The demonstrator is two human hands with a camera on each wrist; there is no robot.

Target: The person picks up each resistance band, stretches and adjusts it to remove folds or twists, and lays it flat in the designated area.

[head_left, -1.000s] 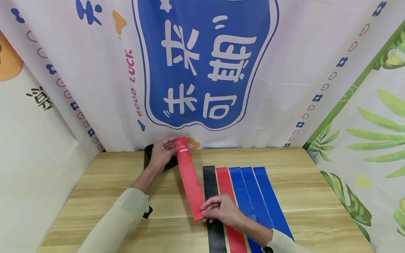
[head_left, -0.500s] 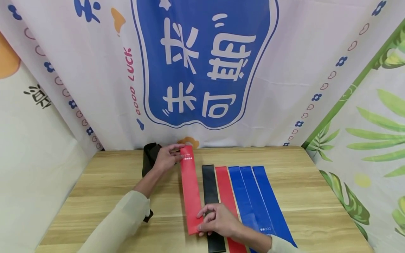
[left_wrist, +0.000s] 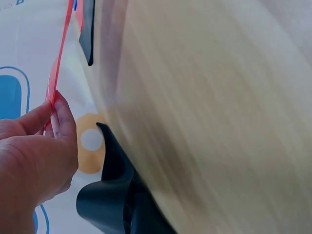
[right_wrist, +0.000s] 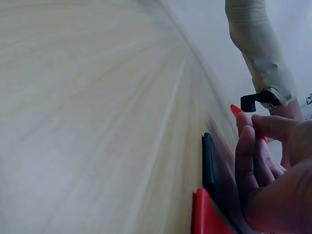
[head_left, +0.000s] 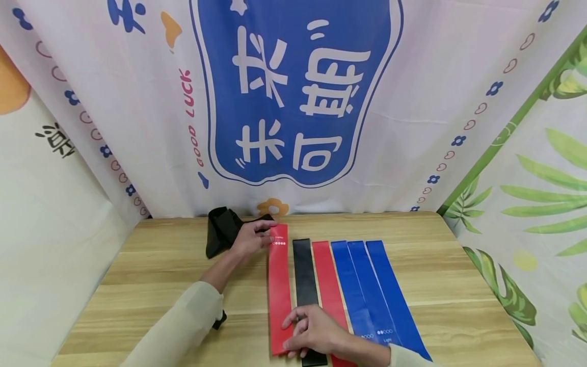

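A flat red resistance band (head_left: 278, 285) stretches lengthwise between both hands, printed with a row of small circles near its far end. My left hand (head_left: 249, 238) pinches that far end between thumb and fingers; the left wrist view shows the band (left_wrist: 60, 53) edge-on, raised off the table. At the near end my right hand (head_left: 316, 330) pinches the band's right edge. Just to the right lies a black band (head_left: 305, 275), partly covered by the right hand. Beyond it are a second red band (head_left: 326, 270) and three blue bands (head_left: 373, 285), side by side.
A crumpled pile of black bands (head_left: 221, 232) sits at the table's back edge, left of the held band. The wooden table (head_left: 156, 270) meets a printed cloth backdrop (head_left: 412, 102) behind and at both sides.
Both hands have brought the red band nearer and straightened it from a slant to almost parallel with the black band. The left hand has moved right, away from the black pile.
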